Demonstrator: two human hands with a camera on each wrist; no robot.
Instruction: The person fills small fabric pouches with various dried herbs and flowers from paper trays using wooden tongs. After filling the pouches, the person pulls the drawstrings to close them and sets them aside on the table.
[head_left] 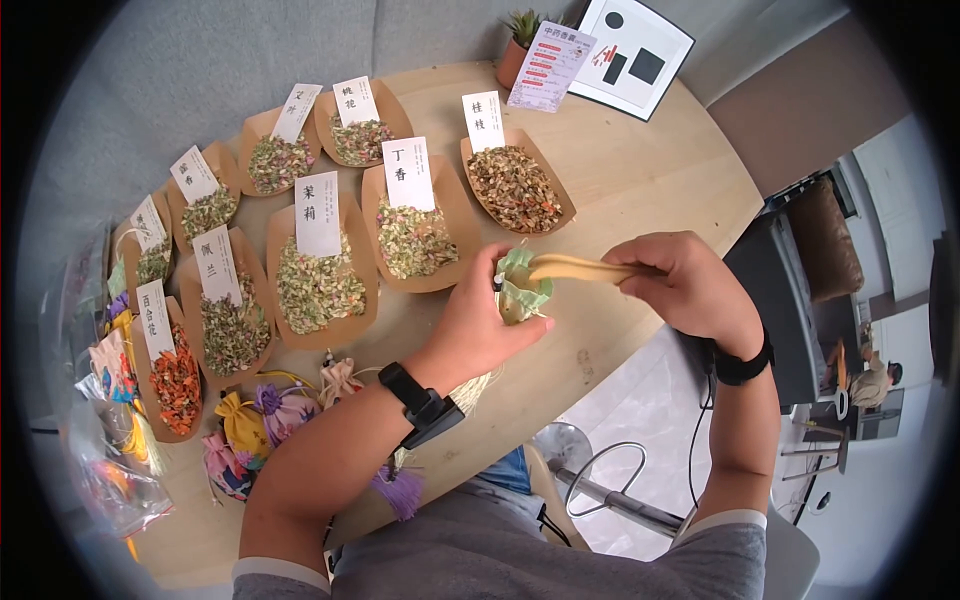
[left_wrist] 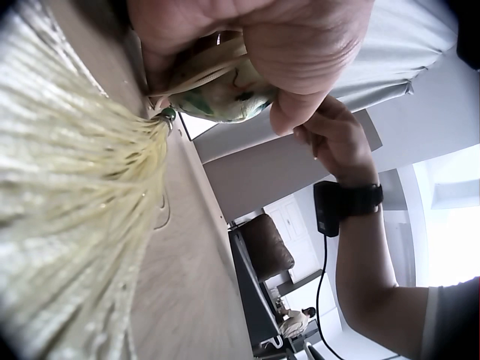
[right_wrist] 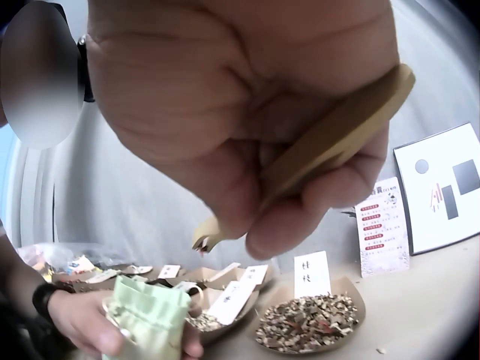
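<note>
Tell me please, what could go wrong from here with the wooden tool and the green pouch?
Small bits show at the tip of the wooden tool, which reaches to the mouth of the pouch; some may fall outside.

The pouch looks soft and the left hand grips it, so a hard squeeze could narrow its mouth.

The nearest tray of herbs sits open close to that hand, so a bump might scatter some.

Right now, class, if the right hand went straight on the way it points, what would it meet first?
Most likely the green pouch, held in the left hand: the wooden tool gripped by the right hand points at its open top, though the depth between them is hard to judge.
</note>
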